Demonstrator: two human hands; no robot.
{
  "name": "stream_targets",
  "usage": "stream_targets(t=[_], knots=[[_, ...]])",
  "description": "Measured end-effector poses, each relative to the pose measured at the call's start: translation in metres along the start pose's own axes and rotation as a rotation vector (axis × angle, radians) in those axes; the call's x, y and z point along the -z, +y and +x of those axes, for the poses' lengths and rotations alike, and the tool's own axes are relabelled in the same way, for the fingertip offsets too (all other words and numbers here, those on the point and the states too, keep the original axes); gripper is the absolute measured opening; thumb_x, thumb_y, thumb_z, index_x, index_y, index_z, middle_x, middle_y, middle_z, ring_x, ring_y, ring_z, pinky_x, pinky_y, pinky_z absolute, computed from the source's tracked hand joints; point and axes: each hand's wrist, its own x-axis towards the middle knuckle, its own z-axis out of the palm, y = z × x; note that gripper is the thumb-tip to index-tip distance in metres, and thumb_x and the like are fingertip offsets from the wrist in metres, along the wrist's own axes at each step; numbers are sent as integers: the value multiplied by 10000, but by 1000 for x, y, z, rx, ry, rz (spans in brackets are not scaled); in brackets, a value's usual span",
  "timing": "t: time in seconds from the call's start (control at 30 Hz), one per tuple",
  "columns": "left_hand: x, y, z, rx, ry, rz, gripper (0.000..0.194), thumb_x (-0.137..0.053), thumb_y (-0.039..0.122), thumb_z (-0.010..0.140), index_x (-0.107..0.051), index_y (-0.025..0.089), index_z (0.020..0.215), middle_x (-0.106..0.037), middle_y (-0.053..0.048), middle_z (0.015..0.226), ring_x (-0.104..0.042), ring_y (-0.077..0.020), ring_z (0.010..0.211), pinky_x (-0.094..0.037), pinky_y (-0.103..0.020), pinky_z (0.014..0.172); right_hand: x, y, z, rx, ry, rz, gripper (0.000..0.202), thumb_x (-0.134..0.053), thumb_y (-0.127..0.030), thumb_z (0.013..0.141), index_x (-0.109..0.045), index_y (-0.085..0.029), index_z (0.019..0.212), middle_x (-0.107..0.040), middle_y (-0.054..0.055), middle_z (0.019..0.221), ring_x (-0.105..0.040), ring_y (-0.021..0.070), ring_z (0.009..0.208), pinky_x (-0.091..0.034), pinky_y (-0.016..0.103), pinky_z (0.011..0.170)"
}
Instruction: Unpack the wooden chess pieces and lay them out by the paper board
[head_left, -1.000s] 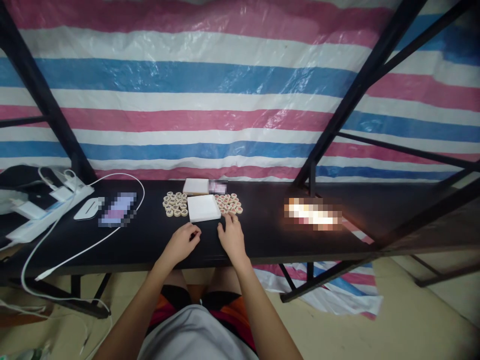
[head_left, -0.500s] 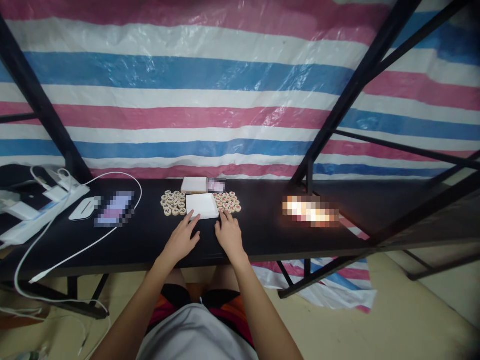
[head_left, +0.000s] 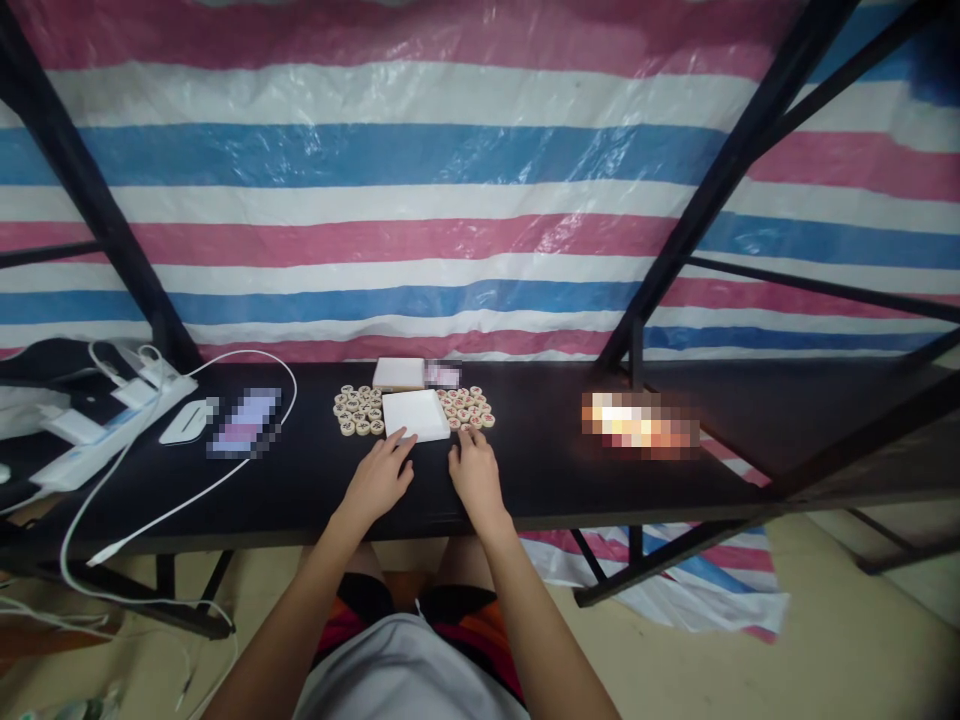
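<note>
A shallow white box or lid (head_left: 415, 415) lies in front of me on the black table. My left hand (head_left: 381, 475) is at its near left edge, fingers outstretched and apart, the tips at or just touching the rim. Beside the near right corner is my right hand (head_left: 478, 472), palm down with fingers extended, its tips close to the nearest red-marked pieces; contact cannot be made out. Round wooden Chinese chess pieces with dark marks (head_left: 358, 410) sit left of the box. Pieces with red marks (head_left: 471, 408) are grouped on its right. Neither hand holds anything visible.
Behind the white box stands another white box (head_left: 399, 373), with a small blurred item (head_left: 442, 374) beside it. On the left are a blurred phone-like object (head_left: 246, 422), a white device (head_left: 186, 422), a power strip (head_left: 112, 425) and a looping white cable (head_left: 172, 508). Black metal posts (head_left: 664, 240) frame the table.
The view has shifted a little, so the whole scene sits further right. Both hands stay near the white box, with only slight finger movement. The chess pieces keep their arrangement.
</note>
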Motion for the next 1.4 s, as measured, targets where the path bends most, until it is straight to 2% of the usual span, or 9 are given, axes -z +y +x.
stream_targets(t=[0.17,0.3,0.43,0.57,0.67,0.77,0.9,1.23,1.4], knots=[[0,-1,0,-16,7,-18,432,-397,233,898,-457,214,1325,-460,-79,1378,-501,-240,1143,-429,-394,961,9,-1,-3,-39,-3,-31,309,-395,-137,871,-568,-126,1126,-558,136,1070,-566,200,909,-446,289,772],[-1,-1,1,-7,18,-47,407,-409,234,893,-491,207,1290,-523,-81,1302,-515,-246,1104,-440,-404,943,21,6,-6,-32,-6,-111,252,-407,-143,871,-608,-173,1020,-558,132,1101,-542,219,944,-429,293,753],[-1,-1,1,-6,41,-77,387,-414,221,889,-509,193,1262,-543,-96,1247,-514,-241,1093,-442,-403,945,31,12,2,-42,-51,-90,215,-415,-147,871,-607,-164,967,-621,106,913,-558,205,859,-415,291,759],[-1,0,0,-19,48,-67,384,-411,215,889,-503,177,1260,-538,-103,1234,-509,-242,1080,-445,-405,942,36,-6,28,124,11,28,221,-397,-194,888,-584,-158,1000,-628,100,966,-559,201,903,-413,281,788],[-2,0,-1,-26,54,-55,378,-412,215,889,-505,174,1253,-538,-98,1220,-502,-239,1077,-445,-395,944,28,-31,59,296,-60,36,236,-394,-171,886,-582,-164,1029,-635,95,988,-558,198,944,-411,274,804],[-2,-1,-1,-34,61,-51,373,-415,210,887,-509,172,1246,-539,-97,1215,-498,-240,1077,-439,-398,951,12,-46,86,323,-179,-114,247,-426,-136,861,-599,-145,1037,-652,118,954,-573,220,927,-420,292,779],[-3,-2,0,-38,62,-75,373,-417,206,884,-516,175,1242,-545,-102,1204,-503,-239,1067,-438,-407,949,-6,-42,102,294,-260,-232,283,-438,-112,844,-609,-122,1070,-662,147,960,-583,240,949,-432,307,772],[-3,-2,0,-39,70,-107,373,-412,203,884,-519,192,1241,-547,-101,1198,-498,-241,1084,-435,-420,949,-13,-30,104,321,-221,-228,297,-394,-169,892,-631,-116,1063,-597,159,1084,-515,232,1022,-393,338,878],[-2,-1,0,-33,66,-94,376,-415,201,881,-519,179,1242,-552,-105,1190,-502,-246,1072,-437,-425,946,-6,-9,106,254,-104,-157,311,-362,-261,929,-626,-167,1064,-591,127,1085,-502,222,994,-375,331,887]])
